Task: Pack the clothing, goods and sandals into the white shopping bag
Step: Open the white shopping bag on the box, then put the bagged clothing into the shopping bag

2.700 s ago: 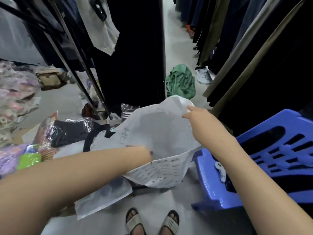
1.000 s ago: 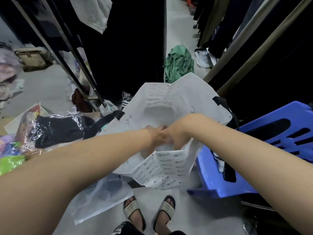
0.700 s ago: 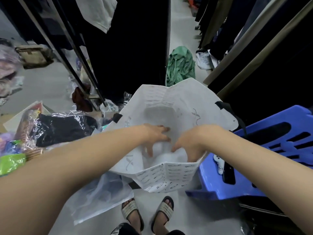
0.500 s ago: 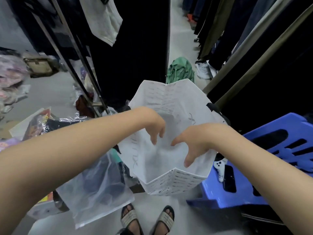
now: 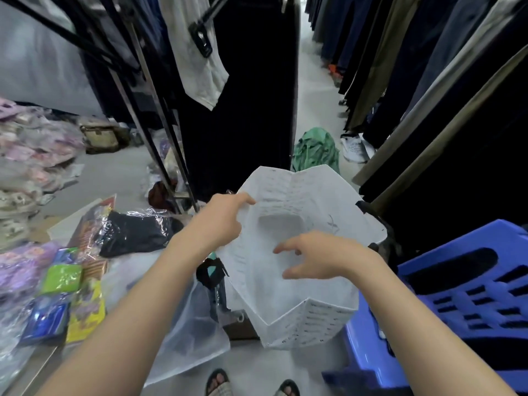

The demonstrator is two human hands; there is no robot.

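Since half a second ago, left hand (image 5: 221,221) has shifted from over the bag mouth out to the bag's left rim; fingers pinched closed on that edge. Right hand (image 5: 317,260) hovers over the mouth, fingers spread and curled, touching nothing that can be seen. White bag (image 5: 303,304) stands open on the floor between the packaged goods (image 5: 71,281) at left and the blue crate (image 5: 463,298) at right. Black garment in plastic (image 5: 134,232) lies left of the bag. Sandals (image 5: 218,384) on the feet, bottom edge.
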